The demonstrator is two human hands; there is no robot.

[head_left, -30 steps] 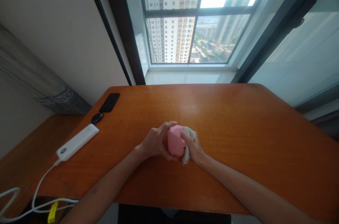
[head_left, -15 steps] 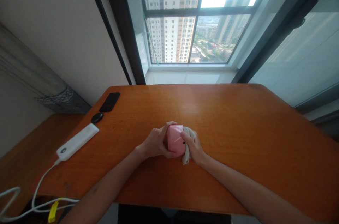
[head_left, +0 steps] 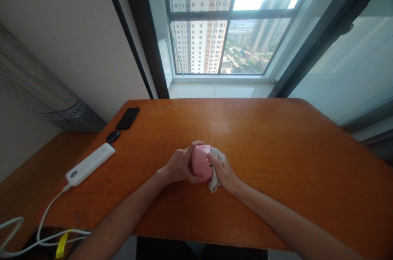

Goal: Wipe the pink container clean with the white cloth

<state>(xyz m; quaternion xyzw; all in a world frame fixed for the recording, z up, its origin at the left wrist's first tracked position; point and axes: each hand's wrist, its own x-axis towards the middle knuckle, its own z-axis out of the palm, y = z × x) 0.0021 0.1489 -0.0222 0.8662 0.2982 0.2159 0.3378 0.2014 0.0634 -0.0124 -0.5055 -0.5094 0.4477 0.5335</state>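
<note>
Head view: left hand (head_left: 181, 166) is gripping a pink box (head_left: 201, 165) over the table's (head_left: 260, 141) near middle, right hand (head_left: 226, 174) is clasping a pale cloth (head_left: 214, 185) against its right side; the glossy box could be slipping free if the left grip loosens while cloth is dragging. Cloth is hiding most right fingertips; the box's underside isn't showing.

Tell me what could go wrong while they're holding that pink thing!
The pink thing could slip from between the left grip and right grip and bump the table. The cloth, bunched beside it, might slide loose. The left arm, close to the white cord, might catch it and tug the white bar.
</note>
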